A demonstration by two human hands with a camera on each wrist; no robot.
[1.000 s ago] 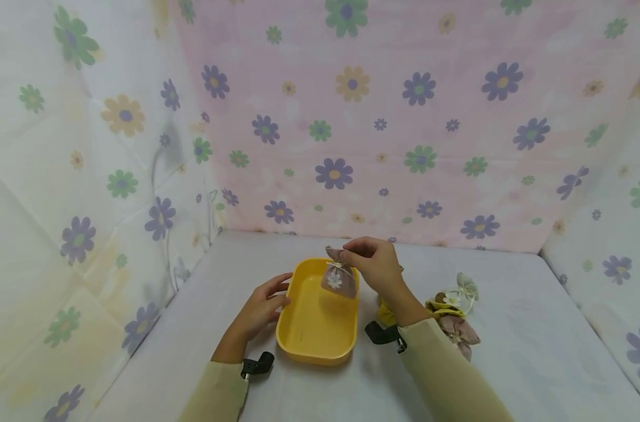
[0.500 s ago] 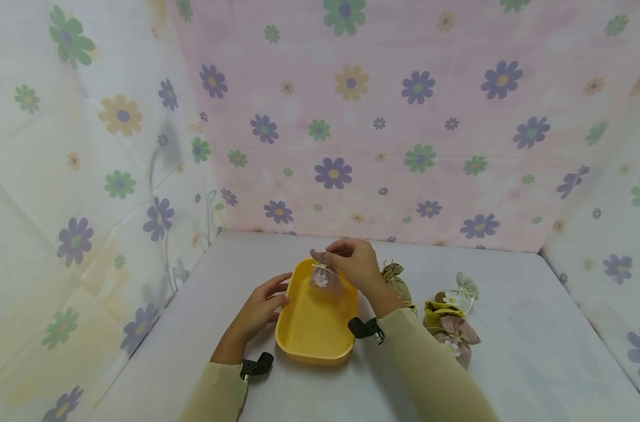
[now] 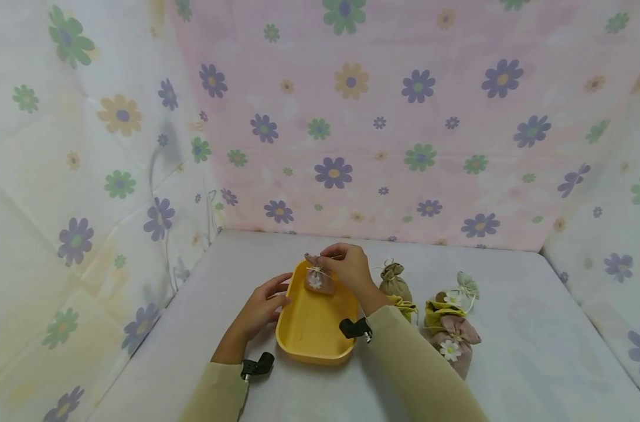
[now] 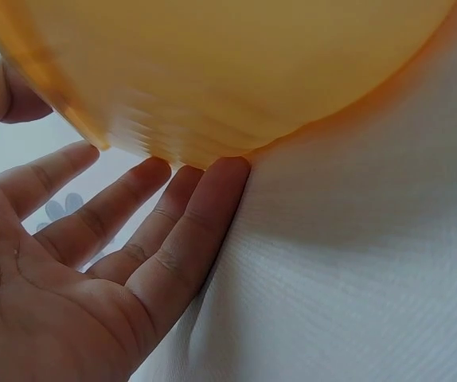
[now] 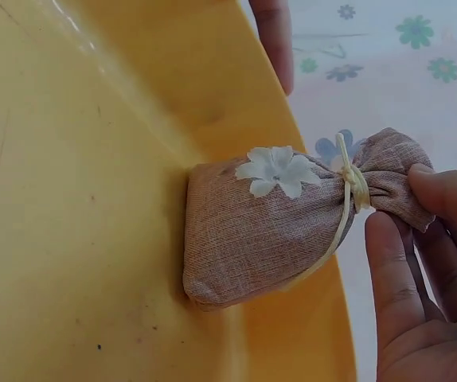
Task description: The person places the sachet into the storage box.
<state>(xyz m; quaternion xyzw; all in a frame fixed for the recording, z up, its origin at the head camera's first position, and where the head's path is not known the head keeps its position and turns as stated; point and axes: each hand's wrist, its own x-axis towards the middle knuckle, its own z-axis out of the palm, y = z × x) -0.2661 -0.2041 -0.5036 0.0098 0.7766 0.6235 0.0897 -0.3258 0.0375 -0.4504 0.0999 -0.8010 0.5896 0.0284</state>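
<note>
My right hand pinches the gathered top of a dusty-pink cloth sachet between thumb and fingers. A cream cord ties the sachet's neck, and a white flower sits on its front. In the right wrist view, its flat base meets the inside of a yellow plastic tray, towards the far end. My left hand lies along the tray's left side. In the left wrist view, its extended fingertips touch the outer wall, with the thumb up near the rim.
Right of the tray stand an olive-green sachet and a yellow one, partly behind the right forearm. Farther right are a pink sachet with a daisy, a yellow one and a pale green one. Flowered cloth walls surround the white tabletop.
My right hand has carried the pink sachet leftward and down into the far end of the tray. More of the green and yellow sachets now shows. My left hand has stayed put.
</note>
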